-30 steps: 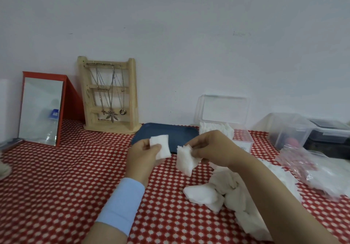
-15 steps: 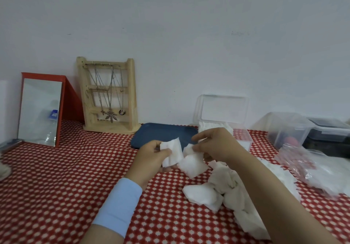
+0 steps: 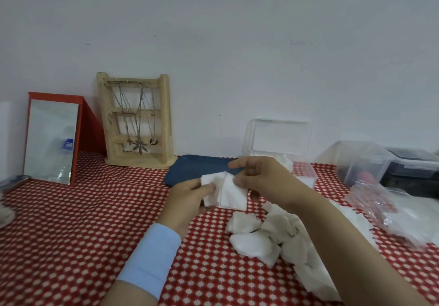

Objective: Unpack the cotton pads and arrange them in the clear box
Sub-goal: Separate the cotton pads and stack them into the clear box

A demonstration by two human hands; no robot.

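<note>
L hand (image 3: pixel 187 198) pinches a cotton pad (image 3: pixel 211 188) in curled fingers; R hand (image 3: pixel 263 182) pinches a second pad (image 3: pixel 232 195) touching it, over loose pads (image 3: pixel 256 241) on worktop (image 3: pixel 71 234); clear box (image 3: pixel 306 175) open behind.

left hand (image 3: pixel 190 198): mid-air, pinching cotton pads (image 3: pixel 231 196) | right hand (image 3: pixel 263 179): pinching them too, forefinger seemingly outstretched

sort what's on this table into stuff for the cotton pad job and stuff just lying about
Job: held pads, pinched by left hand and right hand; loose pad pile; clear box, lid up; plastic bag.
Lying about: mirror; necklace stand; blue tray; storage tubs.
</note>
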